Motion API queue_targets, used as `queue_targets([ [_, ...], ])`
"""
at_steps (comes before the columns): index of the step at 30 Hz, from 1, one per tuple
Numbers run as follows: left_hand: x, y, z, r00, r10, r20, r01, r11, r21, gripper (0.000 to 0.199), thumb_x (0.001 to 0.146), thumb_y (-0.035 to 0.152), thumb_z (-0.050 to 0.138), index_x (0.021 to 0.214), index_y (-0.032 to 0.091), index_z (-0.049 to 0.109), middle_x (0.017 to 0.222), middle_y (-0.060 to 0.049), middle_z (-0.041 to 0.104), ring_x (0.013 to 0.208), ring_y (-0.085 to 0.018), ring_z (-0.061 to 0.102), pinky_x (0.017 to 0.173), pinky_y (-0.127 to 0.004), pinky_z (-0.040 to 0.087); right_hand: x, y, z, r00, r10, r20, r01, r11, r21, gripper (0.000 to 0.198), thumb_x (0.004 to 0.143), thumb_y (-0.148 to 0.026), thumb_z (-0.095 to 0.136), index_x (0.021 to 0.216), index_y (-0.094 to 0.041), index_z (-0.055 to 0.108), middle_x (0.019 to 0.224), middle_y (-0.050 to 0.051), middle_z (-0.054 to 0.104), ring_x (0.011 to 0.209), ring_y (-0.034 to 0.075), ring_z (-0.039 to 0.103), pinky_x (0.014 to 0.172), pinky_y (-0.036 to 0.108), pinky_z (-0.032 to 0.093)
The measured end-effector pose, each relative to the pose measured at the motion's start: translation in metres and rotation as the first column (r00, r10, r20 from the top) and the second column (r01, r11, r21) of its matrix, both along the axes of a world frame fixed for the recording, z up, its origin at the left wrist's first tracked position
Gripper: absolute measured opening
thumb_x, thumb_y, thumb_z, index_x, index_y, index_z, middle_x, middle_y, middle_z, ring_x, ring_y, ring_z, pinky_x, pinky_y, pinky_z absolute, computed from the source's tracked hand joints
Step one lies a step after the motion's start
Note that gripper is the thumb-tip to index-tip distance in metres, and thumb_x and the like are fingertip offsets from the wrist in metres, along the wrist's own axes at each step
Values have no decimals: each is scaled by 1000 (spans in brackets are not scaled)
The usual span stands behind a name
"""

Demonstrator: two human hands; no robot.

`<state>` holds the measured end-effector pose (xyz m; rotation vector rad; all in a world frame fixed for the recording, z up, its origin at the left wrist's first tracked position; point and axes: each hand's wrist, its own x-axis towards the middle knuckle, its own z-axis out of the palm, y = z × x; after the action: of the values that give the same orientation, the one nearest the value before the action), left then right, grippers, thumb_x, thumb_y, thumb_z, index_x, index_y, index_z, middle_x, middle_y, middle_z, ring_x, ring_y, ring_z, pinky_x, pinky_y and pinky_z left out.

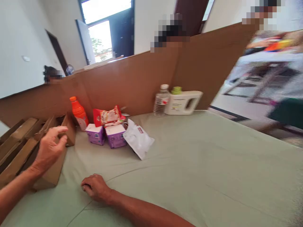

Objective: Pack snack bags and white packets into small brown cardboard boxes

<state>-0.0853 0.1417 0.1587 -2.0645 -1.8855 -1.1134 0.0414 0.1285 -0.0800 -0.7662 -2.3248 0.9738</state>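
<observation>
Brown cardboard panels (132, 82) stand behind a green-covered table (201, 164), with open cardboard boxes (53, 170) at its left. By these, the left hand (50, 146) parts its thumb from its fingers, contact unclear; the right hand (96, 187) rests on the table, fingers curled inward.

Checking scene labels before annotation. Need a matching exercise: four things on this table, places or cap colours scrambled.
Column one
1. cardboard boxes
2. clear bottle
3. jug
4. pouch

Column two
A. yellow-green cap
B. immediately right of the purple packs
C. at the picture's left edge
D. white cap

Pairs: 1-C, 2-D, 3-A, 4-B
</observation>
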Motion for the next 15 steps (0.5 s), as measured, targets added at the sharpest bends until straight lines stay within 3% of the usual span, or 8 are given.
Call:
queue_targets([
  [2,-56,-26,29,972,233,-12,-232,970,73,27,84,28,55,108,26,68,124,-2,70,121,-25,63,113,-42,44,2,-7,-2,1000,19,-2,-19,1000,4,28,88,-16,53,100,-21,78,100,5,81,95,22,73,90,31,48],
  [4,-113,-46,52,886,464,3,-463,881,95,29,89,20,52,115,22,66,125,-4,68,124,-24,60,114,-45,42,4,-12,-6,999,43,-10,-43,999,8,32,90,-17,47,101,-18,77,99,9,80,94,24,73,89,34,49],
  [7,-193,-67,70,732,681,19,-681,732,-34,24,97,29,61,118,16,64,119,-8,68,110,-23,66,99,-47,54,6,-12,-18,996,58,-66,-59,998,-15,37,92,-24,42,99,-18,77,95,9,80,89,25,73,86,35,50],
  [9,-234,-74,69,667,745,11,-734,659,-161,30,96,36,65,118,16,64,118,-8,68,104,-23,67,90,-45,58,6,-10,-29,994,56,-89,-59,998,-36,39,94,-31,41,98,-19,78,91,9,79,85,25,73,84,35,51],
  [11,-263,-74,60,647,762,2,-733,623,-274,32,96,38,66,118,16,64,119,-7,67,102,-23,68,86,-42,59,6,-9,-40,994,69,-87,-72,997,-40,41,95,-37,41,99,-20,78,89,9,79,84,25,73,83,35,53],
  [15,-296,-60,36,685,729,6,-664,627,-407,35,96,38,65,122,16,63,123,-8,66,104,-24,67,87,-43,59,7,-8,-58,988,-1,-154,-3,1000,-31,47,97,-52,42,95,-24,80,84,8,79,79,25,74,86,36,55],
])
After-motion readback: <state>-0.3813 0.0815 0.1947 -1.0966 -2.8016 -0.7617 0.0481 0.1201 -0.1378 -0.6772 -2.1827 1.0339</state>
